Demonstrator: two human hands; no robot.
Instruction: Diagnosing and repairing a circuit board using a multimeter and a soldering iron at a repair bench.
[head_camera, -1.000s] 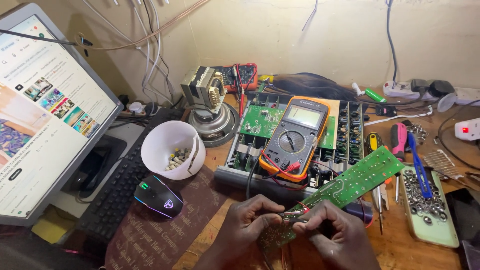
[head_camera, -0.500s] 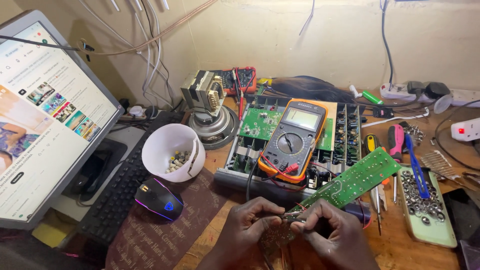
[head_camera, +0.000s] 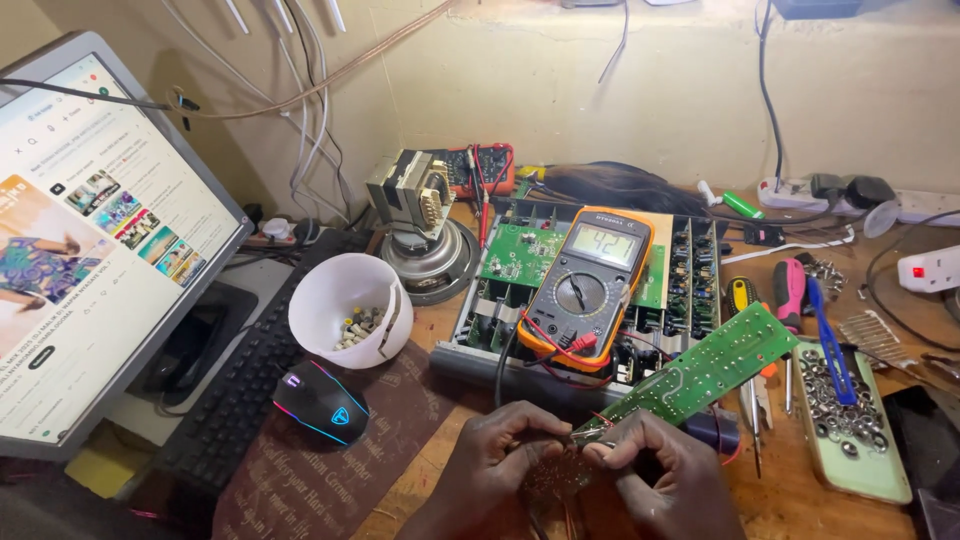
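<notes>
- The long green circuit board (head_camera: 700, 368) lay slanted across the front of the open amplifier chassis (head_camera: 590, 300), its near end down between my hands.
- My left hand (head_camera: 500, 465) was pinched on a thin metal probe tip (head_camera: 592, 432) at the board's near corner, as I judged it.
- My right hand (head_camera: 655, 470) was closed on that same end, steadying it, I'd say.
- The orange multimeter (head_camera: 585, 290) leaned on the chassis, display facing me for reading.
- A white cup (head_camera: 345, 305) of small parts and a black mouse (head_camera: 320, 402) sat left on the surface (head_camera: 800, 510).
</notes>
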